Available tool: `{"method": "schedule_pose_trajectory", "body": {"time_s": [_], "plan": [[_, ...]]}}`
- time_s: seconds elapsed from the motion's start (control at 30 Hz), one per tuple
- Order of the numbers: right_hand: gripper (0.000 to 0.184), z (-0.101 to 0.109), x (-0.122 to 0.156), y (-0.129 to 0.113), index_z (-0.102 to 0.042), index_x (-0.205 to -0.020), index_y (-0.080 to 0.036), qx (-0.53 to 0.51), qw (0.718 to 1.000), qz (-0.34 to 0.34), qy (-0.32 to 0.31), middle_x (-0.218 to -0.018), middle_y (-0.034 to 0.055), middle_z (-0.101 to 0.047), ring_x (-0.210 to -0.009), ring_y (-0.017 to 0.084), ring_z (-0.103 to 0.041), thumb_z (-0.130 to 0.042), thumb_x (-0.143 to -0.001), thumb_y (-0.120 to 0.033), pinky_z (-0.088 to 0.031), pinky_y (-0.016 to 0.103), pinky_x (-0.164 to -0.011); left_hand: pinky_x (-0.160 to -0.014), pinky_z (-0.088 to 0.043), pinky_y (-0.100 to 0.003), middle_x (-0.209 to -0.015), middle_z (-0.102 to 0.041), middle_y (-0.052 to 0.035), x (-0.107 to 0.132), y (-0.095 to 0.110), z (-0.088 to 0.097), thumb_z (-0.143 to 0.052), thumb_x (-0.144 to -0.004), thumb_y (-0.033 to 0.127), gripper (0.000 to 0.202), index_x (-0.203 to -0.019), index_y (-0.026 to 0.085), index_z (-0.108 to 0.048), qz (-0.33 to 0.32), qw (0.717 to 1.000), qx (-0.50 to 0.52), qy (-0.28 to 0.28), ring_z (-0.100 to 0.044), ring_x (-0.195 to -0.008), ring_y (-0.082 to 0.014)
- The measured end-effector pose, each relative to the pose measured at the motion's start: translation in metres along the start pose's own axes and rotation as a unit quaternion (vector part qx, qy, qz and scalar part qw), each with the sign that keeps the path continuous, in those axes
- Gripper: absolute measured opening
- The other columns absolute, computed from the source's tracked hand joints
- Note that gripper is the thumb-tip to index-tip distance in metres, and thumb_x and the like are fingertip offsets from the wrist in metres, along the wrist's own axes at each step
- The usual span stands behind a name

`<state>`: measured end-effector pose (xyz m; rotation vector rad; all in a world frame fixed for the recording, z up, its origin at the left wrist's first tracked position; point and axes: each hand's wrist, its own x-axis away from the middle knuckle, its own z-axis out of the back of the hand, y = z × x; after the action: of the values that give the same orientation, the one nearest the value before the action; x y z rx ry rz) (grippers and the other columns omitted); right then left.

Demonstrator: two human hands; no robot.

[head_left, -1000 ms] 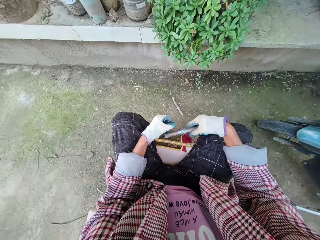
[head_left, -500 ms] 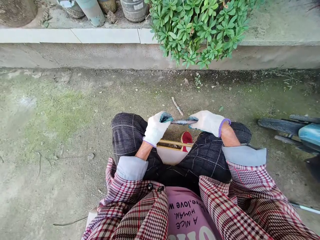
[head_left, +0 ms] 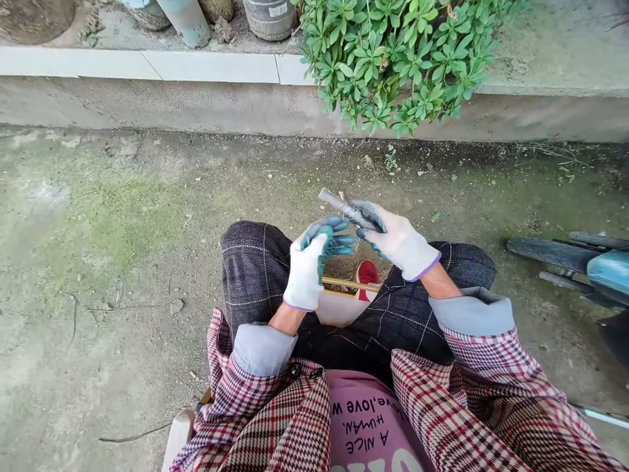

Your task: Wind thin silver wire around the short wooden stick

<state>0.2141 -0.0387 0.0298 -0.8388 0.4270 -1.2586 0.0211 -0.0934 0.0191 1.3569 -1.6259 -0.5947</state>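
My right hand (head_left: 399, 239), in a white glove with a dark green palm, grips a short grey stick (head_left: 331, 198). Silvery wire (head_left: 352, 213) is wound in coils around its middle. The stick tilts, its free end pointing up and to the left. My left hand (head_left: 308, 263), gloved the same way, is just below the stick with fingers stretched out and apart, holding nothing. Whether its fingertips touch the stick I cannot tell. Both hands are above the gap between my knees.
A red shoe (head_left: 366, 272) shows below my hands, beside wooden bars (head_left: 344, 283). A leafy green bush (head_left: 393, 65) overhangs the low concrete ledge (head_left: 196, 108). Pots (head_left: 270, 19) stand on the ledge at the upper left. A wheeled blue object (head_left: 608, 265) is at the right.
My left hand has let go of the stick and opened. My right hand has shifted left and up, swinging the stick from level to tilted, now over the twig on the ground.
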Motion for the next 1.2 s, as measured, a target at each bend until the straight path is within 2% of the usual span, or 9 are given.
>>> {"method": "schedule_pose_trajectory", "body": {"time_s": [0.1,0.17,0.27,0.43,0.57,0.7,0.87,1.03,1.2], "plan": [[0.062,0.003,0.006,0.004,-0.064,-0.152,-0.029,-0.099,0.993,0.036,0.055,-0.142,0.0045,-0.075,-0.126,0.032,-0.073,-0.071,-0.091,-0.031,-0.063,0.05,-0.105,-0.06,-0.059,-0.027,-0.128,-0.08,-0.0128,0.005,0.014,0.006,-0.075,-0.092,0.056,0.046,-0.12,0.02,-0.079,-0.03,0.999,-0.021,0.038,-0.075,-0.073,-0.0154],[0.063,0.002,0.009,0.004,-0.064,-0.152,-0.029,-0.161,0.983,0.036,0.074,-0.14,0.0054,-0.076,-0.124,0.033,-0.073,-0.075,-0.09,-0.038,-0.066,0.05,-0.098,-0.049,-0.051,-0.025,-0.118,-0.082,-0.0118,0.008,0.021,0.007,-0.073,-0.094,0.057,0.044,-0.117,0.019,-0.079,-0.03,0.998,-0.037,0.041,-0.067,-0.06,-0.0111],[0.068,0.002,0.013,0.0,-0.06,-0.155,-0.031,-0.248,0.965,0.002,0.082,-0.127,0.0059,-0.079,-0.101,0.03,-0.079,-0.077,-0.09,-0.042,-0.069,0.044,-0.076,-0.042,-0.039,-0.022,-0.092,-0.08,-0.0066,0.014,0.027,0.008,-0.075,-0.092,0.056,0.045,-0.115,0.017,-0.079,-0.004,0.999,-0.04,0.011,-0.053,-0.048,-0.0071],[0.069,0.013,0.016,0.001,-0.061,-0.152,-0.035,-0.327,0.937,-0.021,0.122,-0.101,0.0014,-0.077,-0.057,0.013,-0.063,-0.079,-0.086,-0.045,-0.051,0.025,-0.042,-0.04,-0.022,-0.02,-0.057,-0.057,0.0054,0.022,0.029,0.009,-0.078,-0.091,0.05,0.042,-0.115,0.016,-0.078,0.015,0.999,-0.045,-0.026,-0.033,-0.041,-0.0047],[0.074,0.023,0.013,0.011,-0.058,-0.154,-0.036,-0.332,0.932,-0.02,0.145,-0.092,-0.0002,-0.074,-0.05,0.01,-0.055,-0.082,-0.085,-0.051,-0.042,0.022,-0.039,-0.04,-0.017,-0.02,-0.047,-0.041,0.0099,0.026,0.025,0.012,-0.077,-0.09,0.044,0.035,-0.104,0.013,-0.079,0.032,0.996,-0.052,-0.067,-0.024,-0.038,-0.0034],[0.078,0.023,0.009,0.018,-0.057,-0.155,-0.033,-0.342,0.927,-0.039,0.148,-0.088,-0.0014,-0.072,-0.047,0.009,-0.049,-0.083,-0.084,-0.049,-0.04,0.022,-0.037,-0.039,-0.024,-0.019,-0.054,-0.056,0.0051,0.03,0.017,0.013,-0.079,-0.086,0.04,0.036,-0.106,0.011,-0.078,0.102,0.984,-0.071,-0.131,-0.039,-0.038,-0.0051],[0.079,0.021,0.007,0.018,-0.054,-0.157,-0.028,-0.338,0.929,-0.083,0.125,-0.089,-0.0018,-0.074,-0.046,0.009,-0.05,-0.078,-0.085,-0.046,-0.041,0.021,-0.036,-0.053,-0.056,-0.032,-0.09,-0.081,-0.0151,0.026,0.004,0.014,-0.08,-0.086,0.058,0.059,-0.122,0.011,-0.074,0.196,0.955,0.027,-0.22,-0.074,-0.06,-0.0231],[0.071,0.02,0.008,0.018,-0.056,-0.154,-0.029,-0.286,0.949,-0.089,0.097,-0.094,0.0009,-0.076,-0.047,0.01,-0.051,-0.073,-0.087,-0.046,-0.042,0.023,-0.037,-0.07,-0.065,-0.045,-0.098,-0.083,-0.0205,0.018,0.001,0.013,-0.067,-0.091,0.076,0.07,-0.121,0.013,-0.076,0.252,0.942,0.054,-0.216,-0.082,-0.087,-0.0365],[0.075,0.018,0.008,0.014,-0.056,-0.155,-0.03,-0.286,0.95,-0.084,0.092,-0.098,0.0016,-0.077,-0.048,0.01,-0.049,-0.074,-0.084,-0.046,-0.043,0.024,-0.04,-0.081,-0.066,-0.049,-0.099,-0.083,-0.0197,0.017,0.003,0.012,-0.064,-0.088,0.086,0.079,-0.117,0.014,-0.077,0.248,0.947,0.052,-0.198,-0.083,-0.088,-0.0354]]}}
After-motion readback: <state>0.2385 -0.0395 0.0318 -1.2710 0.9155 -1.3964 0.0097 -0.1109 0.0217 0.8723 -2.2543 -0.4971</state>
